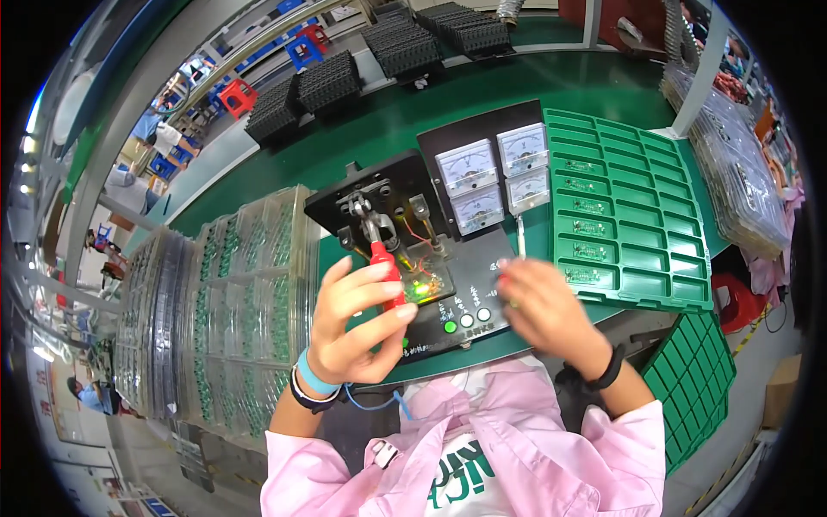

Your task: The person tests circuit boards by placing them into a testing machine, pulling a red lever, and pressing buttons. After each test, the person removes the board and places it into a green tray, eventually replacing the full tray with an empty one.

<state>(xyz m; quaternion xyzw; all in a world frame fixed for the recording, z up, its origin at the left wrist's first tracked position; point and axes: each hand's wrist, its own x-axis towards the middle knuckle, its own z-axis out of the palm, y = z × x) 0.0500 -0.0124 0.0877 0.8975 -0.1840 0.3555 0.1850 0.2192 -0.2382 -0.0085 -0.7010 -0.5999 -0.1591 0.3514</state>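
My left hand (357,323) is curled against the red handle (380,252) of a toggle clamp on a black test fixture (379,185). Under the clamp, a green light glows on a small circuit board (422,289), partly covered by my fingers. My right hand (551,306) is smeared by motion above the right side of the fixture's base. A thin white pen-like stick (520,237) reaches up from beside its fingers; whether the hand holds it cannot be made out. Round push buttons (467,320), one of them green, sit on the base between my hands.
Four-dial meter panel aside, several analog meters (466,166) stand behind the fixture. A green compartment tray (629,250) at right holds several circuit boards in its left column. Clear trays (250,302) are stacked at left, and black racks (327,82) line the far side.
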